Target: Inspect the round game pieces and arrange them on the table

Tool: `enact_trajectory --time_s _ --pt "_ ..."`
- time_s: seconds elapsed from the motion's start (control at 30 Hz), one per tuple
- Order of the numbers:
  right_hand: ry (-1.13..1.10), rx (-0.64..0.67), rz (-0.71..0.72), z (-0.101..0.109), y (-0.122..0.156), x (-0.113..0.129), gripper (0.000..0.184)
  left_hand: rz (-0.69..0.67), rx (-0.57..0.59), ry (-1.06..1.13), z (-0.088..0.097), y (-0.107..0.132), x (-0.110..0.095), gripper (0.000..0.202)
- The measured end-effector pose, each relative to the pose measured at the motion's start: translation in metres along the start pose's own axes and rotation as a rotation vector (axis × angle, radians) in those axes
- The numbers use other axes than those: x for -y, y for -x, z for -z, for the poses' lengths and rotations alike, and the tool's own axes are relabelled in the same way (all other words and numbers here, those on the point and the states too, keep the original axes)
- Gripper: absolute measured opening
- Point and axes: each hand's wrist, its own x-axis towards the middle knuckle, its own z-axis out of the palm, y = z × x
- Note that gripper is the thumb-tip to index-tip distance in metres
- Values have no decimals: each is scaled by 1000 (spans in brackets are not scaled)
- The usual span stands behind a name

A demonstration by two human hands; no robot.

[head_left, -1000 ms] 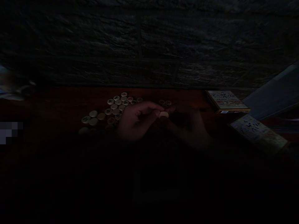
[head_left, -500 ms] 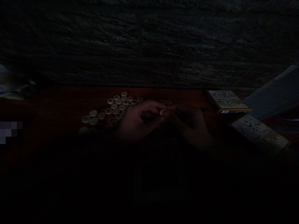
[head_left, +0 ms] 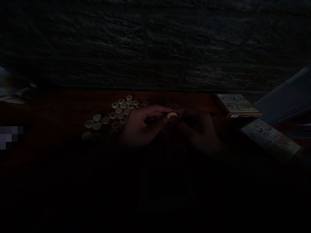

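The scene is very dark. My left hand point(head_left: 143, 124) and my right hand point(head_left: 198, 127) meet above a dark red table point(head_left: 60, 106), fingertips pinched together on one pale round game disc point(head_left: 171, 115). To the left of my left hand lies a loose heap of similar pale discs point(head_left: 116, 113), several with dark marks on top. Two more discs point(head_left: 172, 105) lie just beyond my fingertips.
A printed game box point(head_left: 236, 105) sits at the right on the table, with its lid or a second printed box point(head_left: 269, 137) nearer me. A rough dark wall point(head_left: 155, 48) rises behind the table. A grey slanted panel point(head_left: 286, 97) stands far right.
The disc between my fingertips has turned and shifted slightly; both hands stay in nearly the same place.
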Motion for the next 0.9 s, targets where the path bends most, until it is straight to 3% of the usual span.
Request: enact_trajectory --time_s 0.47,0.9 --pt "29 44 40 5 0 -2 7 6 -40 -41 -1 -1 0 17" --pt "14 21 2 2 0 0 21 5 -31 -52 2 0 -1 16"
